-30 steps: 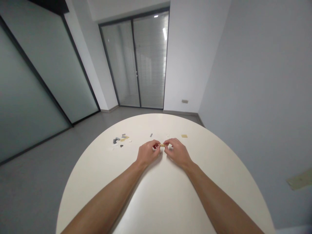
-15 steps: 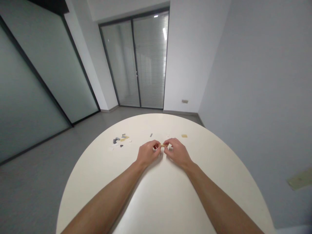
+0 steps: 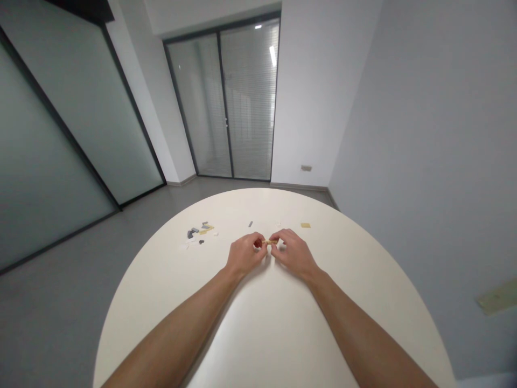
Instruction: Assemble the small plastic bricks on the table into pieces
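**Head view: two hands pinch one tiny tan piece**

Head view shows both bare arms reaching out over a round white table [image 3: 250, 334]. The left hand [image 3: 244, 254] and the right hand [image 3: 294, 252] meet near the middle of it, and the fingers of each are closed on one end of a small tan piece [image 3: 269, 242]. A bit of red shows by the left fingertips — too small to tell what it is.

The tan piece is very little and is held only by fingertips. If one hand squeezes too hard or twists, it could pop out and slide across the smooth table. If the fingers slip, it may drop and roll off the edge.

Farther out, nothing lies between the hands and the other bits. A small gray piece [image 3: 250, 223] and a flat tan tile [image 3: 306, 225] sit just past the hands, well apart. To the left lies a little pile of gray and tan pieces [image 3: 200, 232] — also out of the way. Behind the table stand glass doors [image 3: 226, 102].
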`<act>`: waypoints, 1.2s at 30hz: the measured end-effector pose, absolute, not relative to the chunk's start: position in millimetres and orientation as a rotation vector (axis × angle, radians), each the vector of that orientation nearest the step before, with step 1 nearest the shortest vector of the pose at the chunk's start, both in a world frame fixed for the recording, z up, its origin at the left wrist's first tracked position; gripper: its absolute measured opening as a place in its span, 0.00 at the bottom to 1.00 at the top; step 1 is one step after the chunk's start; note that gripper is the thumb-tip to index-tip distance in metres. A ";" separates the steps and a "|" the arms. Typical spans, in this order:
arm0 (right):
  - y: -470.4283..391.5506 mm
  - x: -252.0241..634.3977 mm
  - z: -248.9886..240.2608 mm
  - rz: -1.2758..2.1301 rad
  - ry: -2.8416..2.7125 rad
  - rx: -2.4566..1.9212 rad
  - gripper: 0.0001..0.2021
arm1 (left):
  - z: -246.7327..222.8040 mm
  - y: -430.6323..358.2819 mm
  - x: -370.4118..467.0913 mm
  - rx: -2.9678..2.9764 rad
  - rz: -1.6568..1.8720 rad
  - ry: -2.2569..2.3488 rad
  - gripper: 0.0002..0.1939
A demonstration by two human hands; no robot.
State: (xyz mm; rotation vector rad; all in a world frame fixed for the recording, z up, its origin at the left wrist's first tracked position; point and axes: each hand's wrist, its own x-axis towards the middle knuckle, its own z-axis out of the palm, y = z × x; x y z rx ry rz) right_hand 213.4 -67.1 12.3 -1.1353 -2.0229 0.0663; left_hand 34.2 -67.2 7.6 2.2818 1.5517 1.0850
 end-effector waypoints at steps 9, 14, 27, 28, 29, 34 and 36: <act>-66.5 213.3 12.4 0.075 -2.025 -1.172 0.03 | 7.2 -66.8 34.0 2.293 1.100 1.490 0.06; -66.6 213.3 11.5 0.109 -2.021 -1.216 0.03 | 6.2 -65.9 33.3 2.308 1.121 1.387 0.08; -67.3 213.8 10.3 0.180 -2.064 -1.238 0.05 | 5.1 -63.9 32.9 2.330 1.178 1.284 0.10; -67.2 213.8 10.2 0.180 -2.068 -1.231 0.05 | 5.3 -64.1 32.9 2.326 1.174 1.288 0.10; -67.2 213.7 10.2 0.179 -2.070 -1.229 0.05 | 5.5 -64.3 33.0 2.321 1.172 1.292 0.10; -67.0 213.3 10.4 0.148 -2.052 -1.260 0.05 | 6.1 -64.9 33.3 2.314 1.175 1.295 0.09; -67.0 212.8 10.5 0.136 -2.048 -1.274 0.05 | 5.9 -64.6 33.1 2.318 1.162 1.294 0.09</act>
